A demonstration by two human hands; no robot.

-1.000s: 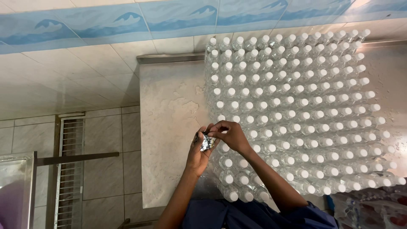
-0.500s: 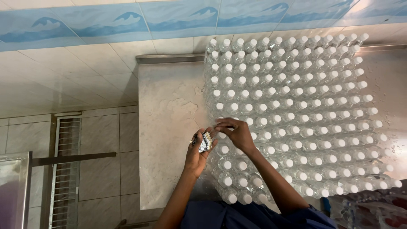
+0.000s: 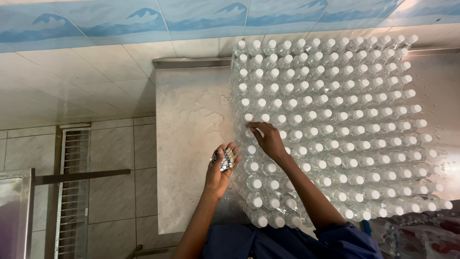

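My left hand (image 3: pixel 219 169) is held palm up beside the bottles, cupping a small bunch of printed labels or seals (image 3: pixel 226 158). My right hand (image 3: pixel 268 139) reaches onto the block of clear plastic bottles with white caps (image 3: pixel 335 124), its fingertips at the neck of a bottle near the block's left edge. Whether it pinches a label I cannot tell. The bottles stand upright, packed in many rows on a wet pale stone counter (image 3: pixel 191 139).
A tiled wall with a blue wave-pattern border (image 3: pixel 143 19) runs behind the counter. To the left, below, lies a tiled floor with a metal drain grate (image 3: pixel 72 182) and a steel frame (image 3: pixel 19 211). Wrapped bottle packs (image 3: pixel 421 235) sit at lower right.
My right hand has left the bunch in my left palm and moved up and right onto the bottles. The left hand stays put, still cupping the bunch.
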